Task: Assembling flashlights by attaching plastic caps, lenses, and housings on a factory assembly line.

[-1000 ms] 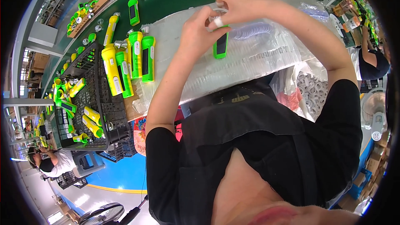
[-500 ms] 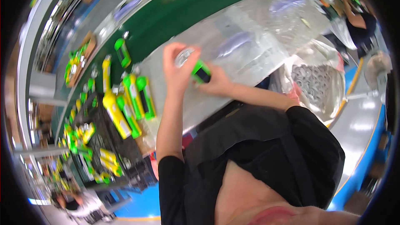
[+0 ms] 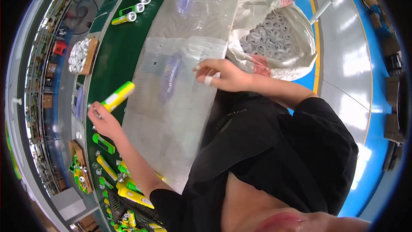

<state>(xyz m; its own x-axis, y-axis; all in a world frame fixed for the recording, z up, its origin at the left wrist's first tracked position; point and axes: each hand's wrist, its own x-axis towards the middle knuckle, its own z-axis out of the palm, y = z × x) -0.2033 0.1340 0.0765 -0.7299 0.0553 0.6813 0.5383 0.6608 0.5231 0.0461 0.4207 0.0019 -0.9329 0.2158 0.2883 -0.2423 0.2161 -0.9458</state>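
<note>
My left hand (image 3: 104, 120), reaching out over the green belt (image 3: 112, 56), is closed round the head end of a yellow-and-green flashlight (image 3: 118, 97). The flashlight's tail points up and to the right, toward the plastic-covered table (image 3: 150, 116). Over the table's right edge hovers my right hand (image 3: 225, 76), its fingers curved and apart, with no flashlight in it. A white band (image 3: 208, 80) shows on one of its fingers; whether it is tape or a loose ring I cannot tell. More flashlights (image 3: 134, 194) lie on the belt and near my left forearm.
An open white sack (image 3: 300, 62) of grey plastic rings (image 3: 272, 36) stands right of the table. Several flashlights (image 3: 124, 18) with clear heads lie farther up the belt. Beyond it sit a box of white parts (image 3: 80, 56) and a box of green-yellow parts (image 3: 79, 167).
Both hands were together on a green-and-black flashlight over the table. They are now apart: the left with a flashlight over the belt, the right off it. The view has turned rightward.
</note>
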